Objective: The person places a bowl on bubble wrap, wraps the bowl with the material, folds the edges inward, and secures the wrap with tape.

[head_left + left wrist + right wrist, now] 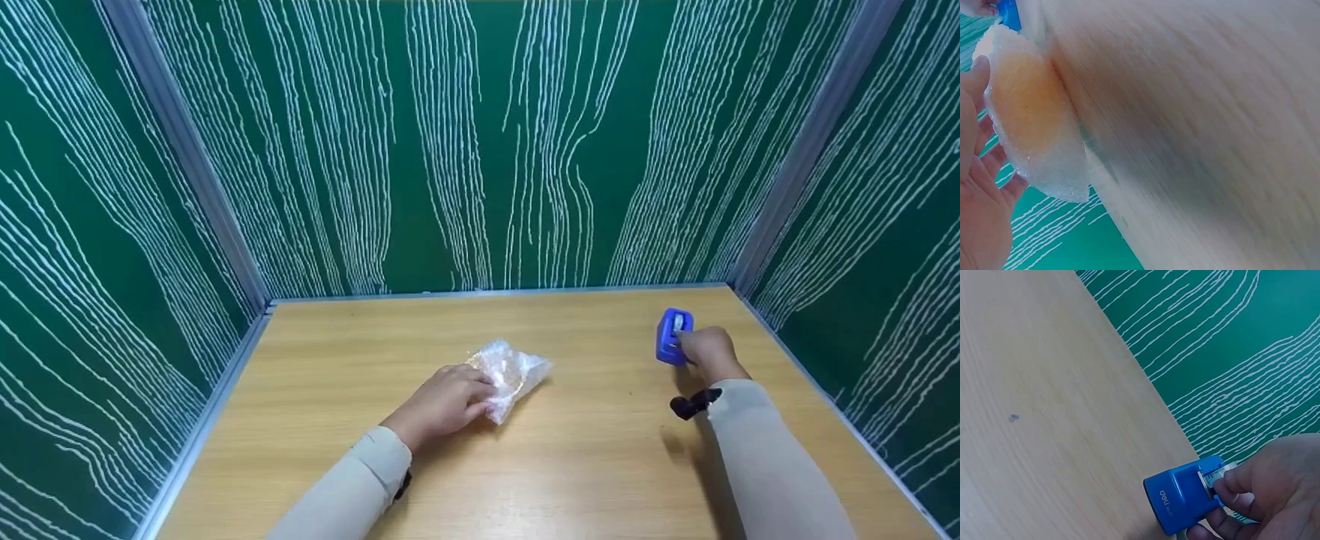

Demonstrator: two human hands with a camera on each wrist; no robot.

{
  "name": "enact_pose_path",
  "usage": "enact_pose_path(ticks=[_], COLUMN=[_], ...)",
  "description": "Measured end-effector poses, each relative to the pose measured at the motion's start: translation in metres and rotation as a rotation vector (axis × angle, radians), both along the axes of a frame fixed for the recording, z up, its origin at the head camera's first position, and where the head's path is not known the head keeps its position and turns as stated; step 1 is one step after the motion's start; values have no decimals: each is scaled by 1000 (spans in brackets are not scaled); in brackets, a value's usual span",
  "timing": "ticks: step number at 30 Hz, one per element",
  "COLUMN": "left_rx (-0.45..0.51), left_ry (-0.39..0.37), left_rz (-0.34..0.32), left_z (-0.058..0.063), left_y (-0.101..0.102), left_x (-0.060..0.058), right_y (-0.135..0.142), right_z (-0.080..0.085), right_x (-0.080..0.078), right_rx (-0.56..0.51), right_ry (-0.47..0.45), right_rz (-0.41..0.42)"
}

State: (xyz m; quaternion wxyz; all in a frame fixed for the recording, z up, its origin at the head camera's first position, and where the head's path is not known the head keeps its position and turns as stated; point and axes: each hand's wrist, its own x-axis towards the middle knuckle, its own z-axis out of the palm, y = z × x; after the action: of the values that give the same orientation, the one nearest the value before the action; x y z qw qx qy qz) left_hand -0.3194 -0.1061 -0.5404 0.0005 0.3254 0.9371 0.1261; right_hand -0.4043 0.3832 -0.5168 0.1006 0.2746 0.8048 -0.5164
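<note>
My left hand (450, 397) holds a crumpled, clear bubble-wrap packet (517, 373) low over the middle of the table. In the left wrist view the thumb (979, 76) lies at the edge of the packet (1033, 107), with the other fingers behind it; something orange shows through the wrap. Over on the right, my right hand (709, 351) grips a blue tape dispenser (670, 341) marked "deli". In the right wrist view thumb and forefinger are at the white part in the opening of the dispenser (1171, 498), other fingers curled beneath it.
The wooden table (337, 330) meets green walls (442, 247) with wavy white lines at the back and both sides. Grey metal posts (187, 150) stand in the back corners. A black wrist camera (690, 405) sits at the right cuff.
</note>
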Motion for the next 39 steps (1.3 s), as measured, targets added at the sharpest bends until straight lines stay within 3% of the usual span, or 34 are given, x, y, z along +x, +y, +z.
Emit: enact_pose_path(ticks=[10, 18, 27, 39], left_rx=[-1, 27, 30, 38], left_ry=[-18, -57, -43, -57], left_rz=[14, 33, 26, 35], left_z=[1, 0, 0, 1], left_y=[0, 1, 0, 1], left_x=[-1, 2, 3, 3], right_y=[-4, -3, -12, -15], right_z=[-1, -12, -11, -3], right_x=[-4, -6, 1, -4], right_rx=[-20, -121, -95, -89], right_ry=[-14, -11, 59, 59], right_rz=[-33, -70, -112, -126])
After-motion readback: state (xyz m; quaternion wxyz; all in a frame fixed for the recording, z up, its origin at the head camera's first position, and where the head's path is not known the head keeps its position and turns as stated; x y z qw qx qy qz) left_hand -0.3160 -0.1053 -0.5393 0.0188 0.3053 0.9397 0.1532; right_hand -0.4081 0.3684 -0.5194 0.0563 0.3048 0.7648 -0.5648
